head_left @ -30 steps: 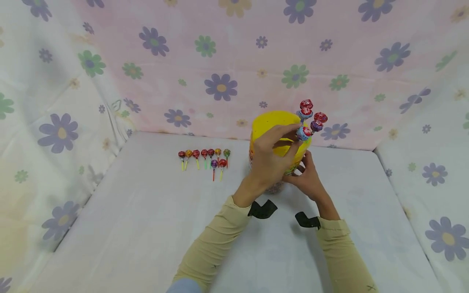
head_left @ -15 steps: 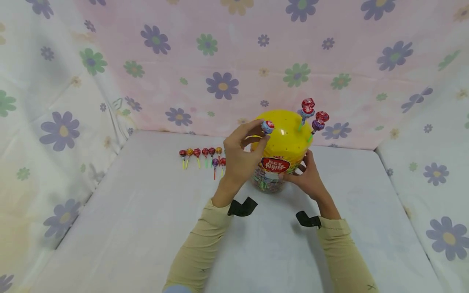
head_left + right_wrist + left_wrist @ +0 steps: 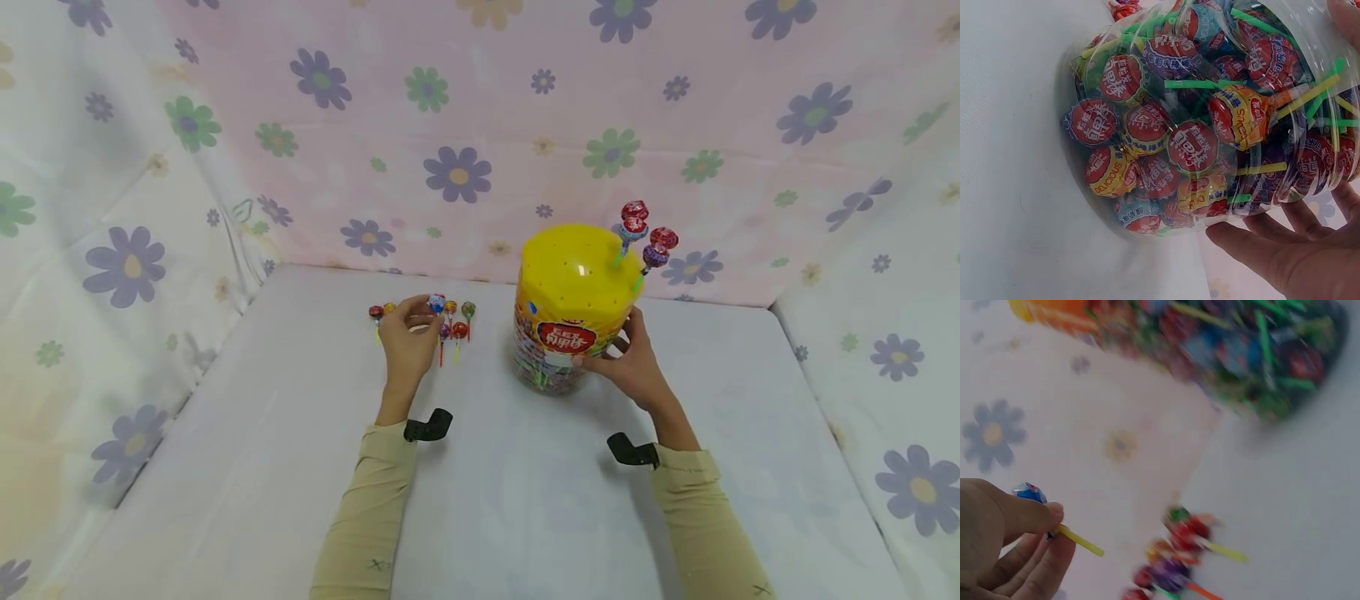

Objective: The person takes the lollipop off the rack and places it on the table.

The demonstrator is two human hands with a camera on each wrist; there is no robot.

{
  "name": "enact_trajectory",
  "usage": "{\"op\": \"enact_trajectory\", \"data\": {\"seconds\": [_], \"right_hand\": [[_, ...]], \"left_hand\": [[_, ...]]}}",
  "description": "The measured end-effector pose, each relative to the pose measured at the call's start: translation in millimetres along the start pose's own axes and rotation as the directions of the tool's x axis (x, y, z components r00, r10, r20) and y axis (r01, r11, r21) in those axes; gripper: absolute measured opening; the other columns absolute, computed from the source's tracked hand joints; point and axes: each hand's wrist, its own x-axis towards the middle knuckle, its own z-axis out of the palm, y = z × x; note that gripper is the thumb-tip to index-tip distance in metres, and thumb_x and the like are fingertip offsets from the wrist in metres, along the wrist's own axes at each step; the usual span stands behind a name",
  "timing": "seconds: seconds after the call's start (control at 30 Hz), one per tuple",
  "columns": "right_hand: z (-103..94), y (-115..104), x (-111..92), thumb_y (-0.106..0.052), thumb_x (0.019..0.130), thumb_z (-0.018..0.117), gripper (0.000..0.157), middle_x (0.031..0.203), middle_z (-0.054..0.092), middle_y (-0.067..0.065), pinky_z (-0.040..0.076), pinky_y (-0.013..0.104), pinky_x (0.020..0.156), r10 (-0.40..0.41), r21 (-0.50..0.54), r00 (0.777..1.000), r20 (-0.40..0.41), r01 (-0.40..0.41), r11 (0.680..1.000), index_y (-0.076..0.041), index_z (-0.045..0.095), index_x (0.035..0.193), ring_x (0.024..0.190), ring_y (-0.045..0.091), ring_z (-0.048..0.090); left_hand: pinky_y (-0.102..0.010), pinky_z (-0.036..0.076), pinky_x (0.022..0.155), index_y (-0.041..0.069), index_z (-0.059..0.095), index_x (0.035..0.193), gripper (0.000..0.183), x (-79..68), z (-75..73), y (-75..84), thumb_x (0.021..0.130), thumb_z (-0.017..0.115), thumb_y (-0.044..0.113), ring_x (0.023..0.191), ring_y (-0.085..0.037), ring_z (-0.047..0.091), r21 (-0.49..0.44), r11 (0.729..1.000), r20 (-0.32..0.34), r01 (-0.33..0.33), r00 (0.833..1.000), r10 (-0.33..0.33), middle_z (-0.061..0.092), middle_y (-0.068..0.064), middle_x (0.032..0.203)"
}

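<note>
My left hand (image 3: 408, 350) pinches a blue-wrapped lollipop (image 3: 1030, 492) between thumb and fingers; its yellow stick points out past the fingertips in the left wrist view. The hand hovers at the group of loose lollipops (image 3: 460, 332), hiding part of it. My right hand (image 3: 636, 362) grips the side of a clear jar (image 3: 1107, 200) packed with wrapped lollipops, its fingers around the wall in the right wrist view. On the jar sits a yellow lid (image 3: 562, 258) dotted with small holes. Several lollipops (image 3: 634, 225) stand upright at the lid's right edge, red and purple heads uppermost.
The white table (image 3: 262, 467) spreads around both arms. Flower-printed cloth (image 3: 360, 117) hangs behind it and along both sides. A black wrist camera (image 3: 429, 425) sticks out from each sleeve cuff.
My left hand has moved left and down from over the yellow lid to the loose lollipops, carrying the blue lollipop along. My right hand has stayed on the jar.
</note>
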Motion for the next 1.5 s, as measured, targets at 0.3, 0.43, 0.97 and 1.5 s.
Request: {"op": "enact_trajectory", "data": {"seconds": [0.3, 0.43, 0.97, 1.5], "right_hand": [[0.7, 0, -1, -0.008, 0.086, 0.082, 0.096, 0.155, 0.032, 0.017, 0.033, 0.064, 0.116, -0.004, -0.004, 1.000, 0.001, 0.004, 1.000, -0.021, 0.017, 0.157, 0.146, 0.045, 0.036], [0.9, 0, -1, -0.008, 0.086, 0.082, 0.096, 0.155, 0.032, 0.017, 0.034, 0.064, 0.116, -0.006, -0.005, 1.000, 0.004, 0.006, 1.000, -0.021, 0.017, 0.157, 0.145, 0.044, 0.036], [-0.5, -3, -1, -0.008, 0.086, 0.082, 0.096, 0.155, 0.032, 0.016, 0.033, 0.064, 0.116, 0.006, -0.013, 1.000, 0.002, -0.006, 1.000, -0.023, 0.018, 0.156, 0.146, 0.045, 0.035], [-1.1, -4, 1, -0.010, 0.086, 0.082, 0.097, 0.155, 0.032, 0.017, 0.034, 0.064, 0.116, 0.015, -0.010, 1.000, 0.007, -0.015, 1.000, -0.023, 0.017, 0.157, 0.146, 0.045, 0.035]], "left_hand": [[-0.053, 0.061, 0.081, -0.010, 0.067, 0.121, 0.037, -6.3, -5.2, -40.9, 0.085, 0.074, -0.005, 0.091, -0.043, 0.073, 0.204, 0.965, 0.034, 0.166, 0.984, -0.176, 0.070, -0.029, 0.101], [-0.052, 0.060, 0.083, -0.009, 0.067, 0.121, 0.038, -6.1, -7.6, -46.4, 0.084, 0.075, -0.004, 0.093, -0.041, 0.072, 0.244, 0.951, 0.025, 0.189, 0.979, -0.201, 0.071, -0.028, 0.102], [-0.051, 0.059, 0.078, -0.012, 0.066, 0.119, 0.040, -1.0, -8.3, -51.8, 0.084, 0.078, 0.000, 0.088, -0.040, 0.071, 0.344, 0.921, 0.047, 0.182, 0.976, -0.211, 0.070, -0.028, 0.099], [-0.046, 0.061, 0.077, -0.009, 0.066, 0.122, 0.033, 12.5, -7.5, 14.9, 0.091, 0.073, 0.000, 0.088, -0.035, 0.071, 0.254, 0.966, 0.189, -0.040, 0.982, -0.009, 0.071, -0.026, 0.104]]}}
